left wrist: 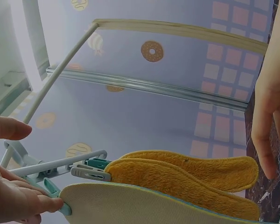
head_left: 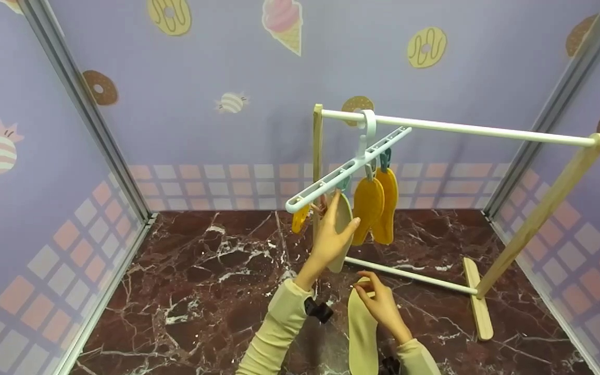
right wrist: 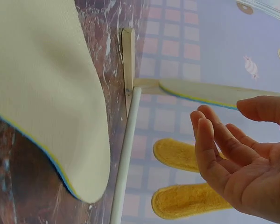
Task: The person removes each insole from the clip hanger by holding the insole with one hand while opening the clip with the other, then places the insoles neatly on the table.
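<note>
My left hand (head_left: 329,242) is raised at a white hanger (head_left: 349,169). One fingertip touches the teal clip (left wrist: 53,189) at the top of a hanging cream insole (left wrist: 112,203), while the thumb is spread apart. Two fuzzy yellow insoles (head_left: 369,208) hang beside it from a grey clip (left wrist: 91,172) and a dark green clip (left wrist: 98,163). Lower down, my right hand (head_left: 380,304) holds nothing, its fingers loosely bent and apart from the thumb. A second cream insole (head_left: 362,333) lies beneath it on the table; its upper end is partly covered by the hand.
The hanger hooks over the white rod (head_left: 461,126) of a wooden-legged rack (head_left: 539,213). A yellow clip (head_left: 300,219) hangs at the hanger's near end. The rack's lower bar (head_left: 409,274) runs above the dark marbled tabletop (head_left: 201,291). Patterned walls enclose the table.
</note>
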Available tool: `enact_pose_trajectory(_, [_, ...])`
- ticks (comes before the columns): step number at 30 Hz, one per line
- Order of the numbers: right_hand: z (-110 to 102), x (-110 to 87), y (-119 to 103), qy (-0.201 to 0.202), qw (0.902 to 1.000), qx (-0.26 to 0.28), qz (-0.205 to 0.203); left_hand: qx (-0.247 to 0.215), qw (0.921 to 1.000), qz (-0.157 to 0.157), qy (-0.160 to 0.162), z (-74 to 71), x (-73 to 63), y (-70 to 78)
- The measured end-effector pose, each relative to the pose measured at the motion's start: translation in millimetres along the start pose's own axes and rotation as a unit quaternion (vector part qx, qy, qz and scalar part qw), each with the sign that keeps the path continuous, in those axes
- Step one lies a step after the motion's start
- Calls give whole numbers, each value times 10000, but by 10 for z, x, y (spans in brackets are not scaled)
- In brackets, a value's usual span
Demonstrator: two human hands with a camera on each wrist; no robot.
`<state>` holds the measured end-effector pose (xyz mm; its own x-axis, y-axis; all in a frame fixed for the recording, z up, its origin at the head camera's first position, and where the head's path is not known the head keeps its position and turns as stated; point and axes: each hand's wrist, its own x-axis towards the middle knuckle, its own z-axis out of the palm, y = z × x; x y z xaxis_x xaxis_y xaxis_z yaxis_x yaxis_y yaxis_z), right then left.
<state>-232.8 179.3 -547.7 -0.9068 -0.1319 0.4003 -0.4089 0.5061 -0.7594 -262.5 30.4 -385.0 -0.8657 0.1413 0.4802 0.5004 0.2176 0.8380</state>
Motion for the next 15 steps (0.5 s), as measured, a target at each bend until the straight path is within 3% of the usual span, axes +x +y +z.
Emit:
enact_pose_trajectory(6, [52, 55, -21, 69, 10000, -32, -53, 187, 9995, -91, 218, -4, 29, -20])
enact_pose_trajectory(13, [73, 97, -69, 145, 9999, 2, -54, 106, 9986, 244, 451, 6, 86, -99])
enact_pose_trajectory(15, [83, 108, -70, 129, 9999, 17, -28, 139, 9978, 397, 506, 20, 117, -193])
